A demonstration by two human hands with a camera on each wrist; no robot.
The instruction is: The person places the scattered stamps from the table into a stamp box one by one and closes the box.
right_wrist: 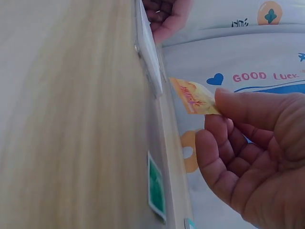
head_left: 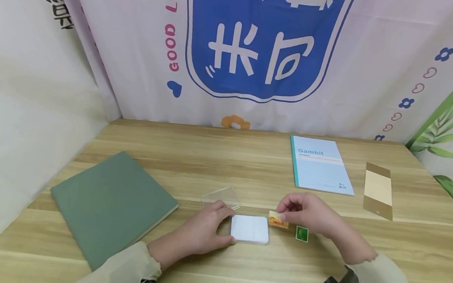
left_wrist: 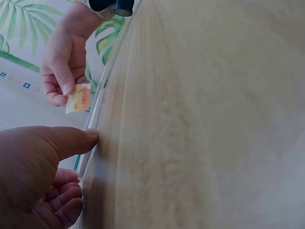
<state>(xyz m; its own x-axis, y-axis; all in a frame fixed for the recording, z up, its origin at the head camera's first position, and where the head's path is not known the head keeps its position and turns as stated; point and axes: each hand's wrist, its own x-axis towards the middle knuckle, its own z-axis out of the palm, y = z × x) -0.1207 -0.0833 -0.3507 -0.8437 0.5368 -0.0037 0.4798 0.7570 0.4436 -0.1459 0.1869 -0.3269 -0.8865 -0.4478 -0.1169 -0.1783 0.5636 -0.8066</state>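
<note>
A flat, clear-edged plastic case (head_left: 249,229) with a white surface lies on the table. My left hand (head_left: 208,228) holds it by its left side, the thumb at the near corner and the index finger at the far corner. Between thumb and fingers, my right hand (head_left: 310,213) pinches a small yellow-orange stamp (head_left: 278,220), raised just right of the case. The right wrist view shows that stamp (right_wrist: 193,98) gripped by one corner, with reddish print on it. Below the right hand, a green stamp (head_left: 302,234) with a white border lies on the table.
Behind the left hand lies a transparent lid (head_left: 222,196). A large green album (head_left: 113,203) takes up the left side. At the back right are a light blue notebook (head_left: 322,165) and a brown-and-cream card (head_left: 378,190). A printed curtain (head_left: 143,87) hangs along the back edge.
</note>
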